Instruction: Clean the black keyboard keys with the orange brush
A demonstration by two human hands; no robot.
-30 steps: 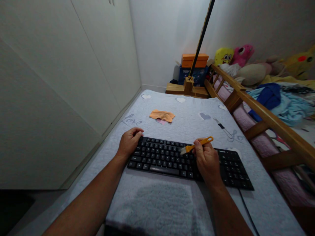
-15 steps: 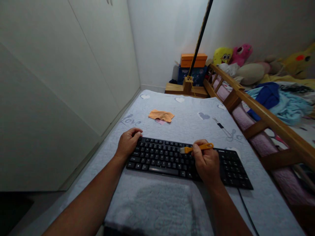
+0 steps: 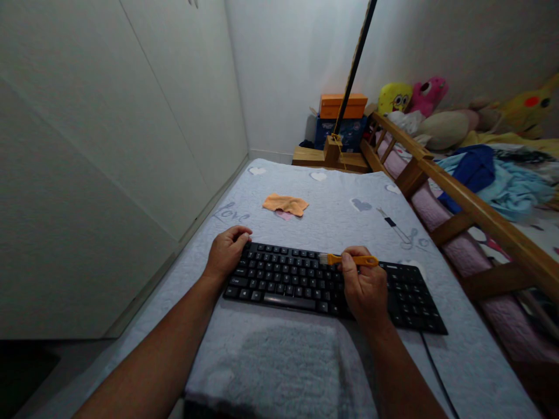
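Note:
A black computer keyboard (image 3: 279,279) lies at a slant on the pale blue quilted cover. My left hand (image 3: 227,251) is closed on its far left corner, fingers curled at the edge. Over the keyboard's right half, my right hand (image 3: 364,282) pinches a small yellow-handled brush (image 3: 349,260). The light bristles point left and rest on or just above the upper key rows; contact cannot be made out. Some keys lie hidden beneath my right hand. Beyond the keyboard is a crumpled orange cloth (image 3: 286,204). A thin tool with a black band (image 3: 390,222) lies farther right.
A wooden bed rail (image 3: 476,192) runs along the right, with plush toys (image 3: 395,98) and bedding behind it. White cupboard doors (image 3: 174,116) stand at left. An orange box (image 3: 343,106) and a dark pole (image 3: 356,64) are at the back. The keyboard cable (image 3: 437,369) trails toward me.
The brush has shifted slightly away from me, toward the top key rows, and its handle is now more level. My left hand keeps its place on the keyboard corner.

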